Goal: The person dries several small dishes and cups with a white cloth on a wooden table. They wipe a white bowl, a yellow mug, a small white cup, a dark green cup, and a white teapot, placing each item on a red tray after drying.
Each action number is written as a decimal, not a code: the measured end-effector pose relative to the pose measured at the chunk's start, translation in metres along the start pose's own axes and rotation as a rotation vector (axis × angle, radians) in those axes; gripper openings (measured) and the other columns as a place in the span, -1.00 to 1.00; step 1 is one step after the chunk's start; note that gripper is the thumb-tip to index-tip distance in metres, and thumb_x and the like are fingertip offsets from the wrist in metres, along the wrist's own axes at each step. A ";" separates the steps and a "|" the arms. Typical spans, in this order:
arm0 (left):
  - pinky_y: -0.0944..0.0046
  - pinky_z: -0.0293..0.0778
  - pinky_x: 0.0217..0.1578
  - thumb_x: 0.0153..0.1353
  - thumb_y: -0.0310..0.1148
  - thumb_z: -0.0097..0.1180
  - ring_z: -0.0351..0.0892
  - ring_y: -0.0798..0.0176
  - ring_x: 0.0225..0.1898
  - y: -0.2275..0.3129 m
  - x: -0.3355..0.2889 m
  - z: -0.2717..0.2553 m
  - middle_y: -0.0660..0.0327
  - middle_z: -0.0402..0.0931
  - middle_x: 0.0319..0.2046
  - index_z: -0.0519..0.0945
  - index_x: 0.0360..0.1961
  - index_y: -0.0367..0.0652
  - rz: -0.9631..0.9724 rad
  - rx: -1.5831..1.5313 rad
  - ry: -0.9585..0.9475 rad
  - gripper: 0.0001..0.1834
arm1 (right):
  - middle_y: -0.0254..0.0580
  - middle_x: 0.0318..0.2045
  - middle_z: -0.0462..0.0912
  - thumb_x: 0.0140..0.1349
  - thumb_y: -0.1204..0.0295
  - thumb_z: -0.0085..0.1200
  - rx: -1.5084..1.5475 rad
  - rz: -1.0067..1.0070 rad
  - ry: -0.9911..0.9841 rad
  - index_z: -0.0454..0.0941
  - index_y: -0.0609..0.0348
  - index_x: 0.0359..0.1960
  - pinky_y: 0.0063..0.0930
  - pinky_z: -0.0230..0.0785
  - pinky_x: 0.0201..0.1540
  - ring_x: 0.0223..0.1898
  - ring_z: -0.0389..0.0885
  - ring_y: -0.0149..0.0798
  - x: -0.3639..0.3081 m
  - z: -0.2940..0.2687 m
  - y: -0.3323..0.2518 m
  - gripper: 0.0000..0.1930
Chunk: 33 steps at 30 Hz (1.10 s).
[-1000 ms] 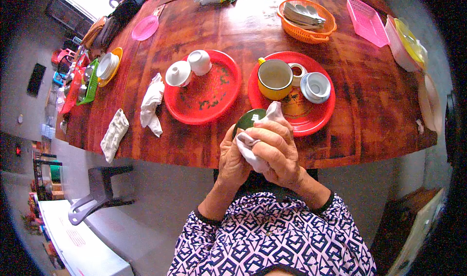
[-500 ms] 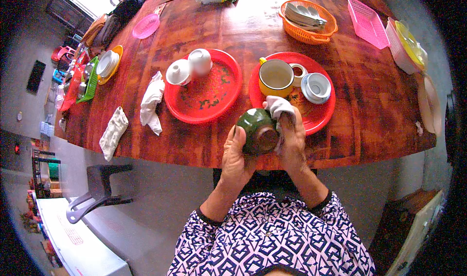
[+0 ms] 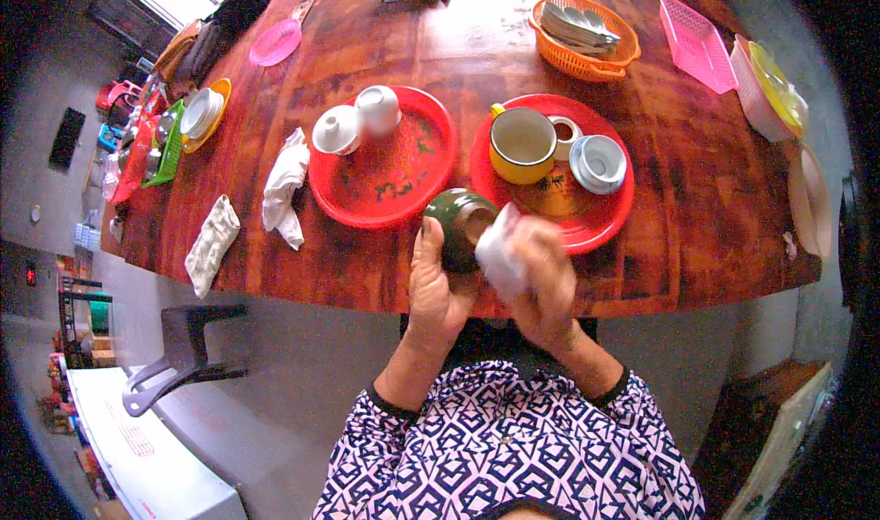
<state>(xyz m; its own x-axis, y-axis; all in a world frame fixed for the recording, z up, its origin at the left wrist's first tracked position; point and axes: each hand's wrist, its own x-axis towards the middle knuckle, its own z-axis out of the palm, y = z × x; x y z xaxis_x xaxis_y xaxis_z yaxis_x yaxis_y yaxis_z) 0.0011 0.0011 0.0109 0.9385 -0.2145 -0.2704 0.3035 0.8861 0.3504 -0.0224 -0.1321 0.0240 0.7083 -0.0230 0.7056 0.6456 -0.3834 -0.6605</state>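
Note:
A dark green glazed bowl (image 3: 447, 216) is tilted over the table's front edge, its brown foot turned to the right. My left hand (image 3: 434, 286) is closed round its lower left side, thumb along the outside. Bunched in my right hand (image 3: 548, 286) is a whitish cloth (image 3: 500, 252), pressed against the bowl beside its foot; motion blurs both the cloth and those fingers. Just beyond, a red round tray (image 3: 596, 238) carries a yellow enamel mug (image 3: 521, 153), a small white ring-shaped piece (image 3: 566, 135) and a white cup with pale blue dishes (image 3: 600, 161).
Another red tray (image 3: 385, 210) bears two white lidded pieces. Two cloths (image 3: 286, 190) lie to its left. Farther back are an orange basket (image 3: 587, 60) of spoons, a pink basket (image 3: 697, 48), a pink plate (image 3: 275, 43) and stacked white dishes (image 3: 202, 114). A dark chair (image 3: 186, 346) stands left.
The bowl has turned and shifted slightly left, so its foot faces right. My right hand has brought the cloth from the bowl's far rim down to the area by its foot.

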 end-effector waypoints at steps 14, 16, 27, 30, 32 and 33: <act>0.21 0.46 0.00 0.32 -0.16 -0.01 0.55 0.27 -0.10 -0.016 -0.008 0.000 0.24 0.54 -0.11 0.43 0.01 -0.13 0.081 0.187 0.073 -0.66 | 0.09 -0.03 0.38 0.05 0.58 0.15 -0.225 0.053 -0.212 0.51 0.35 -0.08 -0.23 0.34 -0.03 -0.07 0.39 0.04 -0.009 -0.007 0.012 -0.65; 0.22 0.48 -0.03 0.33 -0.17 -0.01 0.56 0.28 -0.11 -0.017 -0.009 0.001 0.24 0.54 -0.13 0.44 -0.01 -0.13 0.067 0.185 0.079 -0.68 | 0.07 -0.06 0.40 0.03 0.56 0.18 -0.187 0.051 -0.221 0.53 0.32 -0.15 -0.23 0.36 -0.07 -0.11 0.43 0.03 -0.008 -0.012 0.011 -0.70; 0.39 0.44 -0.06 0.34 -0.31 -0.02 0.52 0.42 -0.14 -0.016 -0.016 0.018 0.28 0.56 -0.15 0.48 0.00 -0.22 0.164 0.361 0.003 -0.71 | -0.01 0.00 0.41 0.04 0.45 0.15 -0.484 -0.105 -0.180 0.50 0.29 -0.03 -0.15 0.26 0.02 -0.03 0.36 0.02 0.003 -0.001 -0.002 -0.60; 0.40 0.41 -0.05 0.33 -0.32 0.01 0.50 0.45 -0.14 -0.014 -0.020 0.015 0.29 0.56 -0.15 0.50 -0.02 -0.24 0.223 0.497 -0.004 -0.72 | 0.05 0.02 0.40 0.14 0.48 0.05 -0.292 0.104 -0.225 0.43 0.32 0.05 -0.16 0.18 0.10 0.00 0.32 0.06 0.011 -0.006 0.013 -0.60; 0.40 0.41 -0.06 0.33 -0.32 0.01 0.50 0.46 -0.15 -0.011 -0.022 0.016 0.30 0.56 -0.16 0.51 -0.04 -0.24 0.185 0.493 -0.031 -0.73 | -0.01 0.06 0.41 0.27 0.41 -0.08 -0.103 0.201 -0.267 0.45 0.25 0.07 -0.22 0.08 0.19 0.07 0.31 -0.02 0.016 -0.010 0.020 -0.65; 0.40 0.42 -0.07 0.33 -0.33 0.02 0.50 0.46 -0.15 -0.009 -0.022 0.017 0.30 0.56 -0.17 0.52 -0.04 -0.23 0.165 0.491 -0.046 -0.74 | -0.05 0.10 0.41 0.36 0.35 -0.16 -0.021 0.266 -0.285 0.47 0.20 0.07 -0.26 0.03 0.24 0.13 0.29 -0.08 0.019 -0.011 0.021 -0.66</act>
<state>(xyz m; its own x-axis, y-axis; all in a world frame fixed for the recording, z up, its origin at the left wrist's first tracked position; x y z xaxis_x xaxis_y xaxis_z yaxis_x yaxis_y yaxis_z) -0.0198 -0.0090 0.0287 0.9833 -0.1154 -0.1404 0.1817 0.6149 0.7674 0.0016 -0.1507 0.0260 0.9030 0.1319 0.4090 0.4248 -0.4176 -0.8032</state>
